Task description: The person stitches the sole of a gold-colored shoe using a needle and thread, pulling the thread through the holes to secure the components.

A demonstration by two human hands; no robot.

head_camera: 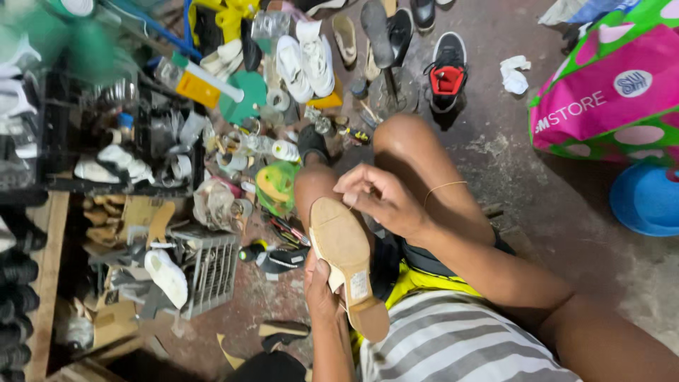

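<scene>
A tan, smooth-soled heeled shoe (346, 265) lies sole-up over the person's lap, its block heel toward the striped shirt (453, 339) and a small pale sticker near the heel. The left hand (322, 290) grips it from beneath, thumb pressed on the sole; its fingers are hidden. The right hand (378, 198) pinches something too small to make out at the toe edge. Blurred tools and shoes litter the rough concrete floor (537, 205).
</scene>
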